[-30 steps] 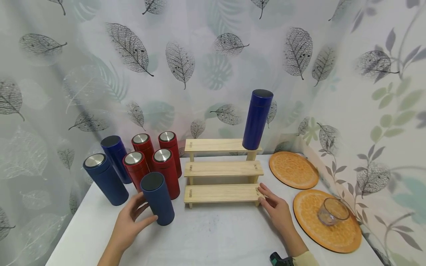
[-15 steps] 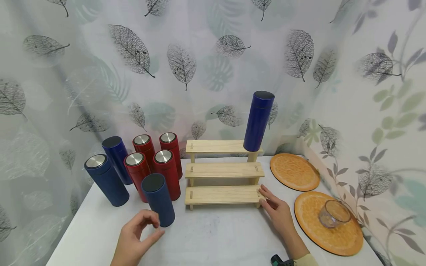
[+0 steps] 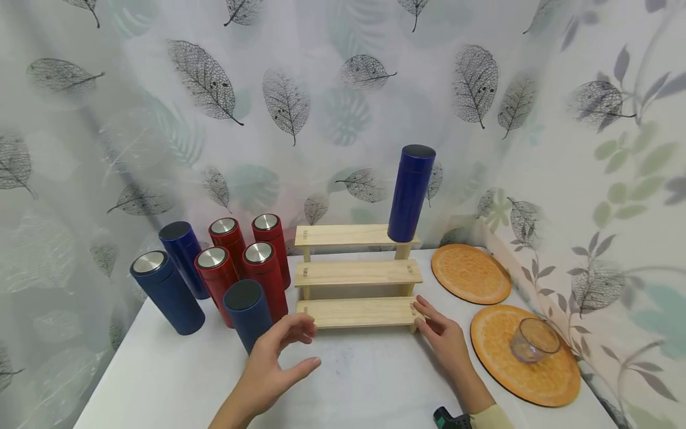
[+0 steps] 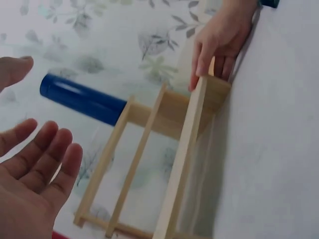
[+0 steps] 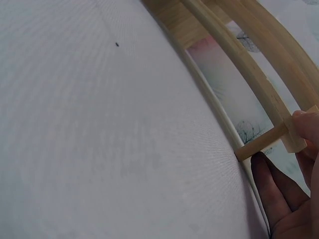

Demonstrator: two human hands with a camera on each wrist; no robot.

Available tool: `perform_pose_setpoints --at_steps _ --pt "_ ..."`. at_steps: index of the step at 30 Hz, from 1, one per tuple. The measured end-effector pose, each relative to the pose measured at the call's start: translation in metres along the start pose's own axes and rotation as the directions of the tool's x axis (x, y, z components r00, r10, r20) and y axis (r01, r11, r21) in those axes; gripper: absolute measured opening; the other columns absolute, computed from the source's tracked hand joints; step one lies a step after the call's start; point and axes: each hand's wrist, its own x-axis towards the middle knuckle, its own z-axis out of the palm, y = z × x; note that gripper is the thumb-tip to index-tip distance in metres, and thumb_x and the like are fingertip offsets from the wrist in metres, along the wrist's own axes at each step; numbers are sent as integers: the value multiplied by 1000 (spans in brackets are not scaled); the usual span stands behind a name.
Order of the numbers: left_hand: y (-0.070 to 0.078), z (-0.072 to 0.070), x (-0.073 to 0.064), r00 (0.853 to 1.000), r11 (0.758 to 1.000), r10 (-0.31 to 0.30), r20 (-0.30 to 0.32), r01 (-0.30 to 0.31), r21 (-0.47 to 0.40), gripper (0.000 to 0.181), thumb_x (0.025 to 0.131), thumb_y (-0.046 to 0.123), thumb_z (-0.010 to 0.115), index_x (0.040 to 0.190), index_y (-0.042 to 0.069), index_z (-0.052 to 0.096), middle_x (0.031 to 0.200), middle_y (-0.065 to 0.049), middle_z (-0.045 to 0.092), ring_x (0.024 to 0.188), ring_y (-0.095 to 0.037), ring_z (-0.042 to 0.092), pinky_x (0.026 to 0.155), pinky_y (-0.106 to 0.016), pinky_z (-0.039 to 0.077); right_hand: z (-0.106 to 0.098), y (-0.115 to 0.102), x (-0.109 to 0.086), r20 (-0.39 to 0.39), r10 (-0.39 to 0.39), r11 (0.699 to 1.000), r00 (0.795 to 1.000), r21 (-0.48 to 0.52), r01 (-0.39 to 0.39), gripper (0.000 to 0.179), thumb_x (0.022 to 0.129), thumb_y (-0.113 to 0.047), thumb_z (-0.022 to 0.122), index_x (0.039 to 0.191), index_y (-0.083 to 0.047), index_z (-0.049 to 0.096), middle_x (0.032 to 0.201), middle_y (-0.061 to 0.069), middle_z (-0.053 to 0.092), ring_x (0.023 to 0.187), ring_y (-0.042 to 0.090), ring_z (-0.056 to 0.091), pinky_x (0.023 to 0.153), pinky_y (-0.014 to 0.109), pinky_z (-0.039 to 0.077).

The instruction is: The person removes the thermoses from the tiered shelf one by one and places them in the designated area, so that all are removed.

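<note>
My left hand (image 3: 268, 372) is in the air over the table, fingers loosely bent and thumb spread, with nothing in it. It overlaps the lower part of a blue thermos (image 3: 248, 322) with a dark lid in the head view. With my right hand (image 3: 445, 339) I hold the right end of a three-step wooden display shelf (image 3: 356, 313), thumb and fingers around the corner of its lowest step. A glossy blue thermos (image 3: 411, 196) stands upright on the right end of the top step. The other two steps are bare.
Several red thermoses (image 3: 218, 277), a dark blue thermos (image 3: 168, 295) with a silver lid and another glossy blue one (image 3: 184, 256) stand at the left. At right lie two round orange-patterned mats (image 3: 470, 274), the nearer one bearing a clear glass cup (image 3: 530, 342). A leaf-print curtain hangs behind.
My left hand has let go of the front blue thermos and moved right, away from it. The right hand has stayed at the shelf's end.
</note>
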Motion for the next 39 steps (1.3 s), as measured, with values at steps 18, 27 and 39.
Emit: perform_pose_setpoints --at_steps 18,27,39 --pt "7 63 102 994 990 102 46 -97 -99 53 96 11 83 144 14 61 120 -3 69 113 -22 68 99 -44 61 1 -2 -4 -18 -1 999 1000 -38 0 43 105 -32 75 146 -19 71 158 -7 57 150 21 49 99 5 44" --pt "9 70 147 994 989 108 1 -107 -105 51 100 17 79 146 12 60 120 -5 69 110 -24 70 98 -45 61 2 -7 -2 -3 15 999 1000 -43 -15 44 106 -32 75 147 -20 70 159 -7 56 150 20 48 100 6 45" --pt "18 69 189 997 995 53 54 -48 -83 52 102 24 79 149 12 61 129 -4 67 118 -25 69 102 -36 59 2 -3 -1 2 11 1000 1000 -27 -11 44 106 -33 74 147 -19 70 160 -6 55 150 21 48 100 6 44"
